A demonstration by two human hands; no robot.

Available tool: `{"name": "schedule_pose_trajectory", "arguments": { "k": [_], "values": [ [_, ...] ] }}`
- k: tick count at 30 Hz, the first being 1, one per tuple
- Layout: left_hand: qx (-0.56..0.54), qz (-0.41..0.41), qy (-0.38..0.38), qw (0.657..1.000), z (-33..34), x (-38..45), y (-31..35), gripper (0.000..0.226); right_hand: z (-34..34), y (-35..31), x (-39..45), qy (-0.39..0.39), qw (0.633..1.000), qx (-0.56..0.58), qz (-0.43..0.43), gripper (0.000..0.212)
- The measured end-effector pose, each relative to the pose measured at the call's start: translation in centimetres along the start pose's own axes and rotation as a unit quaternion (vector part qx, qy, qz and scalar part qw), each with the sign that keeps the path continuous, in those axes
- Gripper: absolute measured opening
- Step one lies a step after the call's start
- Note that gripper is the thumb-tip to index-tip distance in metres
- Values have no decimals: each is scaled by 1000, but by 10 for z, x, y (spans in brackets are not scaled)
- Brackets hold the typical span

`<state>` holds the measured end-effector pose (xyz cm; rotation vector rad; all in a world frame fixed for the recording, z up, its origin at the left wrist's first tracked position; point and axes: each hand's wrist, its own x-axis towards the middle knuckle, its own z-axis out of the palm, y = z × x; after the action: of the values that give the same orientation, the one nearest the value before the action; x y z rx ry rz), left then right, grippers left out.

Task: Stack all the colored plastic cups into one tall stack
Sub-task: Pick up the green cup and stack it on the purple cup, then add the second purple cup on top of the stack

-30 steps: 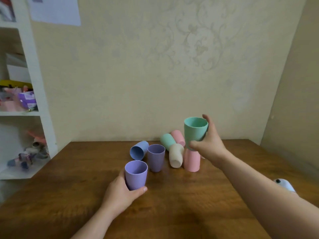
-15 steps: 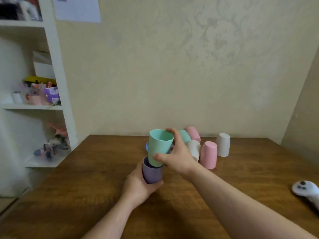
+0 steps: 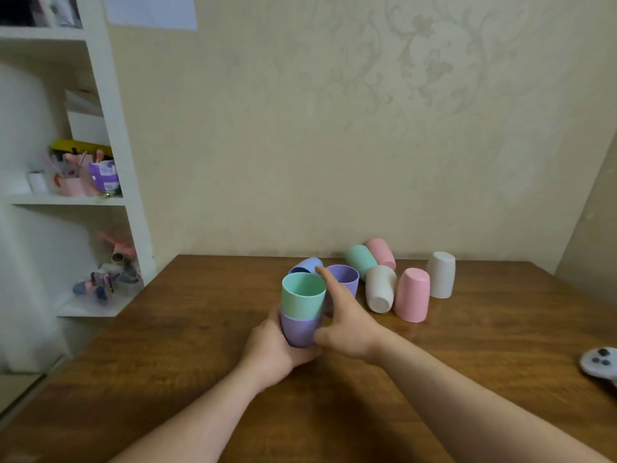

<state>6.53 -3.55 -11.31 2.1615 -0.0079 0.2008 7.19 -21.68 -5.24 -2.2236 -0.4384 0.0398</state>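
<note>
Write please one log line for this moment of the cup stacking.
stack: green cup nested in purple cup | left hand: holds purple cup | right hand: open beside stack | loose cups: seven

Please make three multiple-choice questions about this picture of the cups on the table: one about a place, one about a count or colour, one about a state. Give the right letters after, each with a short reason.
1. Where is the green cup that the person handles?
A. Nested in the purple cup
B. Lying by the wall
C. On the shelf

2. How many pink cups are on the table?
A. One
B. Two
C. Four

3. How does the near pink cup stand?
A. Upright, mouth up
B. On its side
C. Upside down, leaning slightly

Answers:
1 A: its base sits inside the purple cup, which the left hand grips, while the right hand is open beside the pair.
2 B: the near one, and the far pink cup lying by the wall.
3 C: its closed base faces up and its mouth is on the table.
</note>
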Motion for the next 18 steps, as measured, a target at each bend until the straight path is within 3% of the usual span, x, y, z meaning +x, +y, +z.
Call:
{"name": "schedule_pose_trajectory", "arguments": {
  "k": [2,7,11,14,18],
  "values": [
    [28,-5,2,1000,-8,9,-2,101,-17,4,7,13,999,-44,-2,110],
    [46,-18,72,996,-13,18,-15,99,-47,19,30,136,983,-116,42,95],
    [50,-5,62,997,-10,20,-18,100,-42,37,52,143,979,-131,70,105],
    [45,-10,45,998,-12,22,-19,101,-24,41,60,145,982,-69,104,118],
    [51,0,47,998,-11,23,-20,98,-3,45,62,167,976,9,137,106]
  ]
}}
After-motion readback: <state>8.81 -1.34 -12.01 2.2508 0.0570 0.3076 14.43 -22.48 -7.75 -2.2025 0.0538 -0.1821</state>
